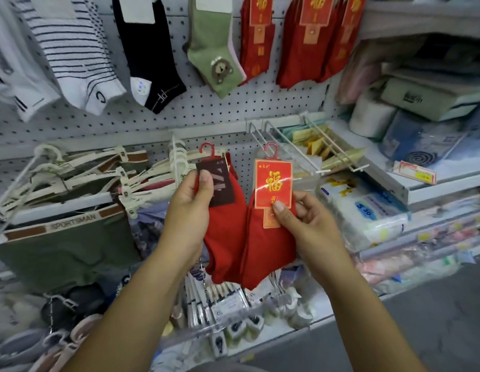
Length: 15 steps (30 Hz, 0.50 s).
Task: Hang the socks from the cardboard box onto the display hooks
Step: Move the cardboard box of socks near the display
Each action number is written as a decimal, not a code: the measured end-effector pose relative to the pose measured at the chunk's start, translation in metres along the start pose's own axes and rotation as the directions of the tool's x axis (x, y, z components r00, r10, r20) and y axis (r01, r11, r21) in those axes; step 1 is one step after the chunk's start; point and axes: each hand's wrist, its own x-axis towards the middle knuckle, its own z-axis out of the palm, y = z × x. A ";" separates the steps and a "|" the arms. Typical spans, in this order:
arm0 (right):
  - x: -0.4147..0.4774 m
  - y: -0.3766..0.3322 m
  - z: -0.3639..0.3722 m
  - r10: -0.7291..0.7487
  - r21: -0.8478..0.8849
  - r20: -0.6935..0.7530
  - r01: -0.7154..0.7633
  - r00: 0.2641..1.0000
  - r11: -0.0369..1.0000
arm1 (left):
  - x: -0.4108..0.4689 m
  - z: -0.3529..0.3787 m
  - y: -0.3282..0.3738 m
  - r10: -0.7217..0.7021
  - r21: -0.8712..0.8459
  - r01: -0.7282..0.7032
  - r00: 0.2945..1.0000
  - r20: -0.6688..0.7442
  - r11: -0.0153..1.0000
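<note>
Fingers [206,181] of the left hand [187,210]: curled round the first red sock pair [225,237], thumb pressed on its dark brown label [220,186]; a pink hanger hook [208,149] stands up from the top. Fingers [279,208] of the right hand [311,224]: pinching the second red sock pair [265,251] at the lower edge of its red-and-gold card [273,183], which carries a pink hook of its own [271,150]. Both pairs are held upright, side by side and touching, in front of the lower part of the pegboard [206,111], on no display hook. Upper pegboard, hanging row, left to right: white striped socks [80,55]; black sock with white toe [150,57]; green sock with bear motif [214,57]; hung red socks [300,49] in several bunches, with matching red-and-gold cards. Lower pegboard, left of the held pairs: cream clip hangers [80,170] carrying olive garments [67,245], waistband reading SPORTSMAN. Right of the pegboard: shelf [410,189] fitted with white wire dividers [287,140]; the compartments hold flat yellow and pale green packets [311,140]. Farther right of the pegboard on the same shelf: a white roll [370,116] and blue wrapped goods [421,146]. One level down: plastic-wrapped white packs [362,210]. Below the pegboard, beneath the held pairs: clear-fronted tray [206,331] holding rows of small carded items, too small to identify.
</note>
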 end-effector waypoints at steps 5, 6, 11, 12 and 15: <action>0.006 -0.011 -0.006 -0.061 0.040 0.028 0.060 0.998 0.997 | 0.006 0.012 0.011 0.055 0.000 -0.055 0.997 0.048 0.998; 0.006 -0.013 -0.008 -0.070 0.043 0.033 0.068 0.997 0.997 | 0.006 0.014 0.013 0.052 -0.014 -0.052 0.996 0.070 0.999; 0.011 -0.031 -0.010 -0.123 -0.006 0.043 0.123 0.992 0.992 | 0.006 0.024 0.028 0.030 -0.035 -0.023 0.978 0.207 0.999; 0.013 -0.037 -0.010 -0.134 -0.017 0.037 0.135 0.990 0.991 | 0.007 0.026 0.032 0.036 -0.035 -0.029 0.976 0.217 0.999; 0.017 -0.054 -0.010 -0.158 0.005 -0.011 0.158 0.987 0.987 | 0.012 0.032 0.047 0.054 -0.028 -0.049 0.973 0.224 0.998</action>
